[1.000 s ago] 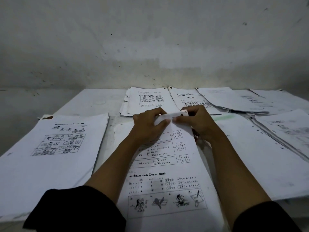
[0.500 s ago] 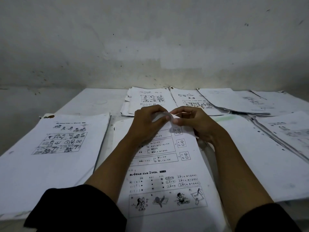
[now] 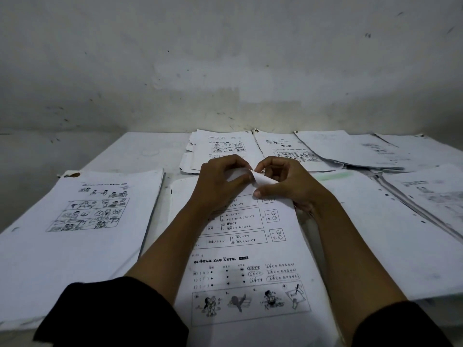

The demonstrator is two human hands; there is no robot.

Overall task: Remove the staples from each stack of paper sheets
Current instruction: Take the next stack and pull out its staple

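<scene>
Both hands [image 3: 253, 182] pinching curled top edge of printed paper stack [image 3: 250, 259].

Two bare forearms enter the view from the bottom edge, each ending in a bare hand: the left hand [image 3: 220, 182] and the right hand [image 3: 288, 184]. No gloves, rings, bracelets or watches are visible on either hand or wrist. Each upper arm is covered by a black fabric sleeve, plain and matte, with no visible print, seam marking or cuff detail. The left black sleeve [image 3: 112, 314] ends just below the elbow with a soft, slightly rounded hem edge. The right black sleeve [image 3: 400, 326] ends at a comparable point on its arm, partly cut off by the frame corner.
</scene>
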